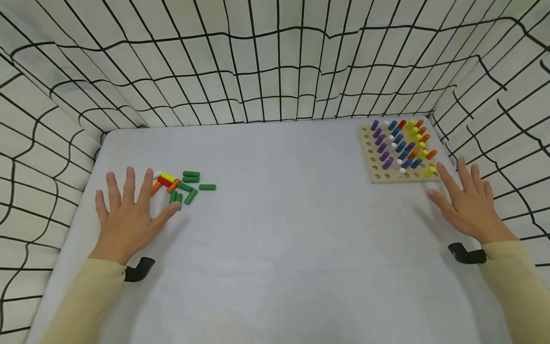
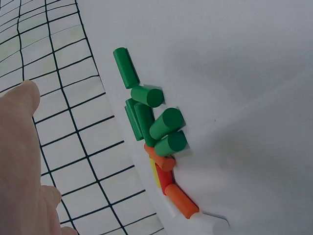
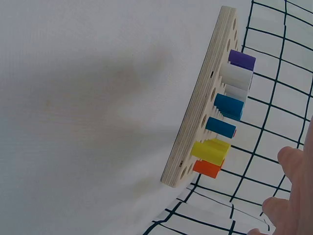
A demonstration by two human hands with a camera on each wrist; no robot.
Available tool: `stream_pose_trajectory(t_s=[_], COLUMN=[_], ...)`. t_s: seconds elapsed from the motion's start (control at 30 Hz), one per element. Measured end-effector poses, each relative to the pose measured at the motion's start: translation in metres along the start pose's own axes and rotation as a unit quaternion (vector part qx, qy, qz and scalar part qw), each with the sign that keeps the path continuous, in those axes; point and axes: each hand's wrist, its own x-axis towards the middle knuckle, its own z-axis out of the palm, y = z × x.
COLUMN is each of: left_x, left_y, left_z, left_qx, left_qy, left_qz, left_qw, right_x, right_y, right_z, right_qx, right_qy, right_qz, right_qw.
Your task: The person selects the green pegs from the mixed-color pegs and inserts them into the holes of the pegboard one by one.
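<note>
Left side of the counter [image 1: 275, 229], white cloth surface, grid-patterned fabric walls [image 1: 258, 62] on three sides.

Left hand [image 1: 126, 215]: flat, palm down on the cloth, fingers [image 1: 129, 184] spread and released, grasping nothing. Fingertips point to 12 o'clock. The thumb tip lies just beside the nearest green peg; contact cannot be confirmed from the head view.

Loose pile of short wooden cylinder pegs [image 1: 180, 186], at roughly 1 o'clock from the left hand. Mostly green, with one red, one yellow, two orange and a white one on the hand side. All lie on their sides, several touching or overlapping; one green peg [image 1: 207, 187] lies apart at 3 o'clock of the cluster. The left wrist view confirms the heap [image 2: 156, 137]: green pegs stacked across each other, orange and red at the near end. Judgement: lying down and jumbled because they are unsorted stock, kept within the left hand's reach.

Centre of the counter: bare cloth between the two groups, which are well apart.

Square pale wooden pegboard [image 1: 378, 165], far right. Upright pegs stand in its holes in diagonal colour rows: purple, white, blue, orange, yellow. The left column and near row of holes are open. The right wrist view shows the board edge-on [image 3: 195, 127], pegs seated firmly.

Right hand [image 1: 466, 205]: at 5 o'clock of the board, flat, fingers relaxed and spread, holding nothing, tips just short of the board's near right corner.
</note>
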Motion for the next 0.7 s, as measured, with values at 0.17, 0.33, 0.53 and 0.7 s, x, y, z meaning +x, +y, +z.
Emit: stream_pose_trajectory(t_s=[0.17, 0.33, 0.53, 0.7], left_x=[0.008, 0.016, 0.025, 0.032], left_y=[0.012, 0.028, 0.044, 0.056], left_z=[0.002, 0.001, 0.001, 0.003], left_qx=[0.000, -0.012, -0.018, -0.013], left_qy=[0.007, 0.018, 0.018, 0.009], left_qz=[0.005, 0.011, 0.025, 0.035], left_qw=[1.0000, 0.9997, 0.9994, 0.9992], right_x=[0.004, 0.009, 0.015, 0.022], right_y=[0.002, 0.006, 0.011, 0.017], right_z=[-0.002, -0.002, -0.001, 0.000], right_qx=[0.007, 0.007, 0.017, 0.012], right_qy=[0.007, 0.021, 0.029, 0.033], right_qz=[-0.002, -0.007, -0.007, -0.006], right_qw=[1.000, 1.000, 0.999, 0.999])
